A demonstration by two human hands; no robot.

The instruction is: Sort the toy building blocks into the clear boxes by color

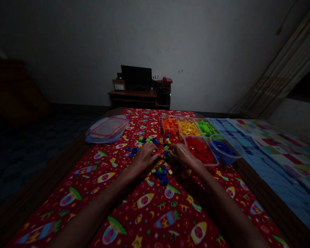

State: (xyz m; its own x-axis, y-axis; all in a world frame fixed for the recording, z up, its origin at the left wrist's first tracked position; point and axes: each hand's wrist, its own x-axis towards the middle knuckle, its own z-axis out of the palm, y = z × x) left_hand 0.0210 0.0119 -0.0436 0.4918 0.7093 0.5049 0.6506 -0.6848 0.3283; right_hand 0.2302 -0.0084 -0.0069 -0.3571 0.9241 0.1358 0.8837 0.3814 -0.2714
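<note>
A loose pile of small mixed-colour plastic toy building pieces (163, 171) lies on the red patterned cloth in front of me. My left hand (145, 155) reaches over the pile's left side, thumb and fingers apart beside some orange and red pieces. At the right edge of the pile, my right hand (181, 153) has its fingers bent and drawn together; what they may hold is hidden. Just beyond it, a clear tub of red pieces (200, 150) sits beside a round tub of blue pieces (223, 148). Orange (170, 124), yellow (188, 127) and green pieces (206, 128) fill tubs behind.
Stacked clear lids (108, 127) lie at the back left of the cloth (144, 203). A bed with a checked cover (271, 144) adjoins the table on the right. Against the wall stands a desk with a dark monitor (136, 78).
</note>
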